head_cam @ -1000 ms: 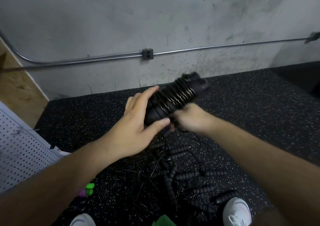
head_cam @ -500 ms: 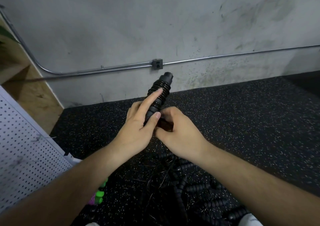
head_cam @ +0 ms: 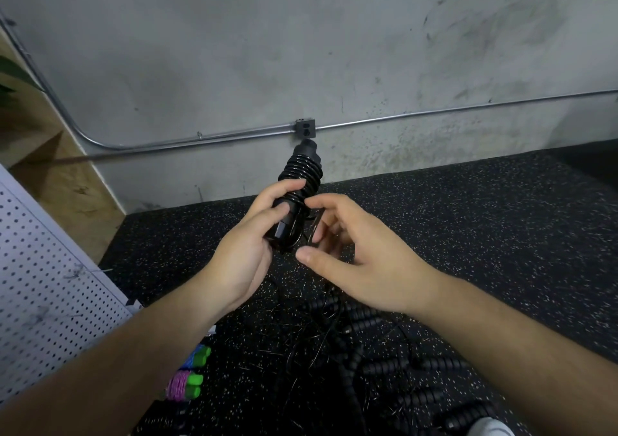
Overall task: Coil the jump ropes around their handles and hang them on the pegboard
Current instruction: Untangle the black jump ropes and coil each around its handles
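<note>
The left hand (head_cam: 247, 245) grips the lower end of a black jump rope (head_cam: 301, 174). Its fingers curl round the handles from the far side and the thumb presses on the near side. The handles stand almost upright, with the top end pointing to about 1 o'clock, and the thin black cord is wound round them in many tight turns. The bundle is held in the air, above the floor and in front of the wall.

The right hand (head_cam: 354, 261) is at 3 o'clock from the bundle, just beside it. Its fingers are half curled, the index fingertip (head_cam: 311, 201) touches the coil, and the thumb is stretched toward the left hand. A piece of black cord shows between these fingers (I cannot tell if they pinch it or only lie against it).

Below the hands, at 5 to 6 o'clock, a tangled pile of black jump ropes (head_cam: 368, 352) lies on the speckled black floor (head_cam: 485, 235). At 7 o'clock lie two coiled ropes with green handles (head_cam: 187, 385), one purple and one blue. A white pegboard (head_cam: 43, 295) leans at 8 o'clock. A white shoe (head_cam: 488, 427) shows at 5 o'clock, at the lower edge. At 12 o'clock a metal conduit (head_cam: 200, 139) with a small grey box (head_cam: 305, 128) runs along the grey wall (head_cam: 301, 51).
</note>
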Demonstrator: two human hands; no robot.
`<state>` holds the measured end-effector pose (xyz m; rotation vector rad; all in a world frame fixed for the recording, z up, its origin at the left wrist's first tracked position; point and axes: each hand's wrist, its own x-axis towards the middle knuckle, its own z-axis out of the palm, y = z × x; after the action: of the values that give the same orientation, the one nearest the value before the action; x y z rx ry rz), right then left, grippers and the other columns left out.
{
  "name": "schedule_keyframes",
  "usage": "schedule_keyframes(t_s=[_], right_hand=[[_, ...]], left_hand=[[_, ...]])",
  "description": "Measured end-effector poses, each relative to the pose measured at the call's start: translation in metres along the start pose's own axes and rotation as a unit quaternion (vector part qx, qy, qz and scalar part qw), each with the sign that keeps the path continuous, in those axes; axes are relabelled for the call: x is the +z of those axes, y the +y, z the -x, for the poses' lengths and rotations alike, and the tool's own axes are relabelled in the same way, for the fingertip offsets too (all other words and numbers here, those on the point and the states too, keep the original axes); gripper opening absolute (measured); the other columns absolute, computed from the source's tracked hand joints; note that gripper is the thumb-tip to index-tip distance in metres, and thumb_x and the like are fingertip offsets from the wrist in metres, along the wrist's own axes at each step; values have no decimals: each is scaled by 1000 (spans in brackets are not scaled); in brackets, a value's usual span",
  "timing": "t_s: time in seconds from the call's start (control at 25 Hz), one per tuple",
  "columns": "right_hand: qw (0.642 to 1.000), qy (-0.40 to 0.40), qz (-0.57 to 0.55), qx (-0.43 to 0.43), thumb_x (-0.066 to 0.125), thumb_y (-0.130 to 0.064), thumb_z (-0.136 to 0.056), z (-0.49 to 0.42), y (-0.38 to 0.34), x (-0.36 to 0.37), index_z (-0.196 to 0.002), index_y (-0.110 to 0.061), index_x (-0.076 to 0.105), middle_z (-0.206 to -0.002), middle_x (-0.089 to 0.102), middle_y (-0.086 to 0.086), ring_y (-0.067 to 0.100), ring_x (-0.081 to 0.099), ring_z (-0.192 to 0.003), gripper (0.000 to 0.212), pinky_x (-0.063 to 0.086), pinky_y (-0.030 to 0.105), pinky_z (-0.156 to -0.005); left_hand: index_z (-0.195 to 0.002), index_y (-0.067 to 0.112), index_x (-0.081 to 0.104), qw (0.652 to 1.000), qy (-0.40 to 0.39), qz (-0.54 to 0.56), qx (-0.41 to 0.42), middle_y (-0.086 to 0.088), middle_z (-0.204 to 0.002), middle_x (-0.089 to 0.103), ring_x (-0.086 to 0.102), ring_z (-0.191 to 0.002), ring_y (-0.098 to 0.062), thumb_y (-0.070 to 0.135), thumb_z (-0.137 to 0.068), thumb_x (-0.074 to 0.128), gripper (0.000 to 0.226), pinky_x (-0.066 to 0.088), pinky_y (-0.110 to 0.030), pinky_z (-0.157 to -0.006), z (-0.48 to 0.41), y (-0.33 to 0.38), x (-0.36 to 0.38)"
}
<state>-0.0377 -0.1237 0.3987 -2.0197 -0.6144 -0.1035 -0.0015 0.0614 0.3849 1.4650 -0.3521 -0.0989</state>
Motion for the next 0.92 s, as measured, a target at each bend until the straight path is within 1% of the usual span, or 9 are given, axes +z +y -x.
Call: schedule_keyframes(t_s=[0.16, 0.24, 0.32, 0.4, 0.56, 0.68, 0.76, 0.88, 0.92], right_hand=[[988, 9, 146, -44, 59, -39, -98, -3, 5, -2, -154, -19, 32, -104, 51, -16, -1, 53, -94, 66, 46, 17, -87], [975, 51, 209, -62, 47, -47, -100, -5, 7, -4, -156, -15, 31, -112, 42, -11, -5, 45, -92, 66, 38, 9, -85], [962, 107, 242, -71, 42, -49, -100, -7, 10, -7, -154, -13, 37, -122, 38, -3, 3, 41, -104, 64, 35, 11, -93], [961, 134, 231, -70, 41, -43, -103, -8, 13, -10, -152, -12, 41, -126, 45, -1, 11, 43, -116, 58, 37, 17, -100], [969, 171, 157, -85, 53, -25, -103, -8, 17, -14, -146, -14, 50, -101, 59, -5, 8, 56, -93, 44, 49, 22, -84], [961, 222, 142, -86, 65, -21, -97, -7, 17, -16, -130, -12, 66, -101, 70, -2, 9, 61, -95, 34, 49, 20, -86], [959, 216, 156, -96, 67, -21, -95, -8, 21, -12, -121, -9, 71, -99, 72, -3, 8, 63, -92, 29, 51, 20, -83], [951, 195, 208, -123, 67, -18, -95, -10, 30, -1, -118, -7, 73, -85, 59, -15, -2, 50, -72, 26, 42, 7, -71], [946, 195, 221, -131, 68, -15, -95, -10, 32, 3, -116, -6, 74, -82, 59, -14, -2, 49, -70, 23, 42, 7, -71]], left_hand=[[-135, 29, 60, 1000, -21, 20, 1, -2, -144, 59, 49, -138, -21, 16, -106, 42, 37, 29, -50, -120, 0, -3, 2], [-137, 28, 59, 999, -21, 32, -3, -1, -143, 60, 50, -137, -21, 16, -105, 44, 37, 30, -50, -120, 0, -2, 2], [-138, 26, 57, 999, -12, 52, -7, -1, -141, 61, 53, -134, -22, 17, -104, 45, 38, 36, -47, -117, -1, 0, 1], [-139, 26, 57, 996, -7, 83, -11, -3, -140, 62, 56, -129, -24, 17, -102, 47, 39, 43, -43, -107, -3, 1, 0], [-139, 27, 56, 993, -5, 117, -27, -6, -137, 64, 61, -116, -24, 16, -100, 48, 42, 48, -42, -91, -3, 3, -2], [-139, 26, 56, 991, -5, 130, -34, -9, -133, 65, 61, -113, -28, 15, -99, 48, 42, 47, -50, -95, -3, 5, -1], [-139, 26, 54, 990, -9, 134, -34, -11, -133, 65, 62, -116, -29, 15, -100, 46, 42, 48, -51, -99, -1, 7, 1], [-140, 26, 52, 989, -21, 141, -32, -12, -134, 65, 62, -122, -28, 14, -101, 44, 42, 48, -46, -102, 0, 9, 4], [-140, 26, 52, 989, -25, 143, -32, -13, -134, 64, 62, -123, -28, 13, -102, 43, 41, 46, -47, -104, 1, 9, 5]])
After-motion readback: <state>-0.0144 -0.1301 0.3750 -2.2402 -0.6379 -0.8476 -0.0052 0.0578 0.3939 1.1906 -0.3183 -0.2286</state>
